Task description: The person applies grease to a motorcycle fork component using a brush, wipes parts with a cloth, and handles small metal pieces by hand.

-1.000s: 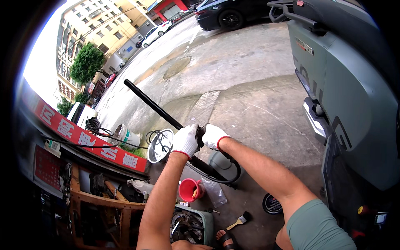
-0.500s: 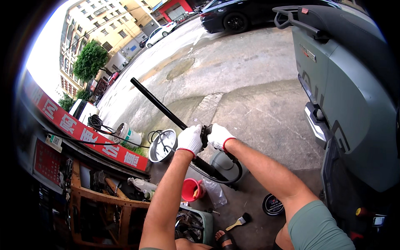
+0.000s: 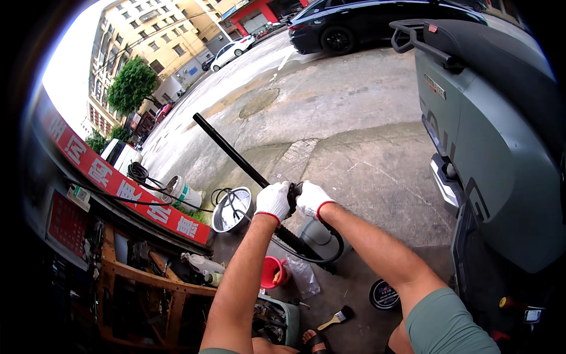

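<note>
A long black tube [image 3: 230, 150] slants up and away from me, with a ribbed black lower section and a black hose curving below it. My left hand [image 3: 274, 200], in a white knit glove with a red cuff, is closed around a dark fitting [image 3: 292, 196] on the tube. My right hand [image 3: 312, 199], gloved the same way, is closed on the right side of that fitting, whose detail my fingers hide. Beneath them stands a grey lidded bucket [image 3: 314, 235], with a red bucket [image 3: 272, 271] and a clear plastic bag [image 3: 306, 280] nearby.
Left are a red banner [image 3: 159, 210], a metal basin [image 3: 232, 212] with hose and a wooden frame [image 3: 135, 274]. A brush [image 3: 336, 317], round black tin [image 3: 384, 295] and green bin [image 3: 286, 318] lie low. A grey scooter [image 3: 495, 147] stands right; cars [image 3: 354, 26] are parked beyond.
My gloved hands and the black tube sit slightly farther right and a little lower in the picture than a second ago. The surroundings have shifted similarly as the view moves slightly.
</note>
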Tool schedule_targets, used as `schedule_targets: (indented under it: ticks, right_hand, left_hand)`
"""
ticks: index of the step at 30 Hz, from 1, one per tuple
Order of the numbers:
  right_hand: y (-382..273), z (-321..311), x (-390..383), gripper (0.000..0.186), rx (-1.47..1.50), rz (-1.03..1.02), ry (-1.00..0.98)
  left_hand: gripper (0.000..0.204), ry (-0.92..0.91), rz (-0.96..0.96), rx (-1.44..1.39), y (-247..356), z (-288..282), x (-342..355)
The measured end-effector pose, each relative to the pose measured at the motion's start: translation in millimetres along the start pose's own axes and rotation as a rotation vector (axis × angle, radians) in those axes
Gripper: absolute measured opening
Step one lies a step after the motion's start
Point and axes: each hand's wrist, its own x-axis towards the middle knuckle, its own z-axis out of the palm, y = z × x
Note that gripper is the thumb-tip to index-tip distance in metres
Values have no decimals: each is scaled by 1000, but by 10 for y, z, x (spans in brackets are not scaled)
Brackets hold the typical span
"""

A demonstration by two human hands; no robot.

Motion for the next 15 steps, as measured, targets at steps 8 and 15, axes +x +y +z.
schedule_targets:
  ticks: [8,15]
  right_hand:
    - [3,7,16,44,-10,17,-51]
    - [-38,-19,-16,42,-12,22,-57]
  left_hand:
    - [20,-10,-15,31,4,-1,22]
    - [20,-11,-16,31,-7,8,17]
